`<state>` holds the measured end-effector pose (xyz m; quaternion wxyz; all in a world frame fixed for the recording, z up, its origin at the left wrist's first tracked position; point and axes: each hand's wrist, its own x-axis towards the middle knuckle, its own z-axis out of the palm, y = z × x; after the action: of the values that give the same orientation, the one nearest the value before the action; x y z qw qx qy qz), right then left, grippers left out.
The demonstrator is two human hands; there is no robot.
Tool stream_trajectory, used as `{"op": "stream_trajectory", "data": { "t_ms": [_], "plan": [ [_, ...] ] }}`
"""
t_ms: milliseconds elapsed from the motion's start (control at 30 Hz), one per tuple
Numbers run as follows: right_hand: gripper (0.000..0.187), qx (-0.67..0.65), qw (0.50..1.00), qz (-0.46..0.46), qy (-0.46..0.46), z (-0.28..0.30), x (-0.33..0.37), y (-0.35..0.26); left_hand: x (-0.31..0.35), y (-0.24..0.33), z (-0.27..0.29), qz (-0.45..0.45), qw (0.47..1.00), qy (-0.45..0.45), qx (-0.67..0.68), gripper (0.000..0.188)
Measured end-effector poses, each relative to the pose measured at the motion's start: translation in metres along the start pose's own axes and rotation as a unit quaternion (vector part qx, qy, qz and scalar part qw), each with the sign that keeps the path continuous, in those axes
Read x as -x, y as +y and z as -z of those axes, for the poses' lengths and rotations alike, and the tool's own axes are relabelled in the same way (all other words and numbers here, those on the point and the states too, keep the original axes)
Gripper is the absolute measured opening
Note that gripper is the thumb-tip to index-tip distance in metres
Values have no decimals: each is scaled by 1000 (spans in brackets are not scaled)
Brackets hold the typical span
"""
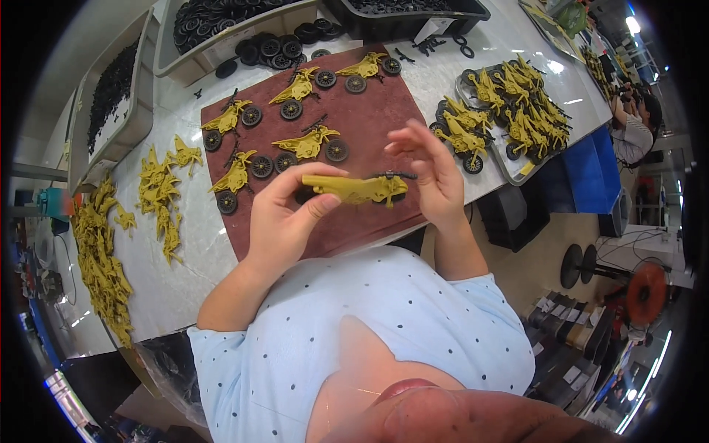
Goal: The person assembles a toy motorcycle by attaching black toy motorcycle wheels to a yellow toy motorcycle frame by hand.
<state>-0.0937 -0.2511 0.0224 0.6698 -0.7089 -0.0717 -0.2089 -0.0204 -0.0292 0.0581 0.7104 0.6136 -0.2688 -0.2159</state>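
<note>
The left hand [284, 221] is closed in a pinch, thumb and fingers gripping the rear of a yellow toy motorbike [353, 190], held level above the near part of a red mat [358, 103]. The right hand [437, 181] is free of any grip, its fingers spread and loosely bent beside the black handlebar end; whether it touches the bar, I cannot tell. Five more bikes with black wheels lie on the mat beyond the hands. Yellow bodies sit in piles [100, 273] on the table [196, 284] to the left. Across the far side are a grey tub [247, 43], loose wheels [269, 50] and a black tub [421, 28]. To the right, a tray [526, 175] carries crowded bikes. The held bike's underside is mostly hidden, and the grey tub is cut off by the view's edge.
</note>
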Motion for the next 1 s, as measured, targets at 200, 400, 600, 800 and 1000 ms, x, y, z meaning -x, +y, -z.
{"op": "stream_trajectory", "data": {
  "t_ms": [200,400,600,800,1000],
  "plan": [
    [46,160,985,47,-47,-18,0,-18,2,-8,-5,-47,998,4,-40,26],
    [37,185,982,30,-32,-27,5,-15,2,-20,-3,-72,997,14,-2,21],
    [29,158,986,-54,-19,-32,11,-8,-7,-18,1,51,998,24,-9,21],
    [31,-235,917,-322,-31,-31,12,1,-10,-15,5,147,986,-5,75,30],
    [38,-340,856,-383,-68,-22,6,-2,-4,5,4,-57,968,-84,-230,40]
  ]
}}
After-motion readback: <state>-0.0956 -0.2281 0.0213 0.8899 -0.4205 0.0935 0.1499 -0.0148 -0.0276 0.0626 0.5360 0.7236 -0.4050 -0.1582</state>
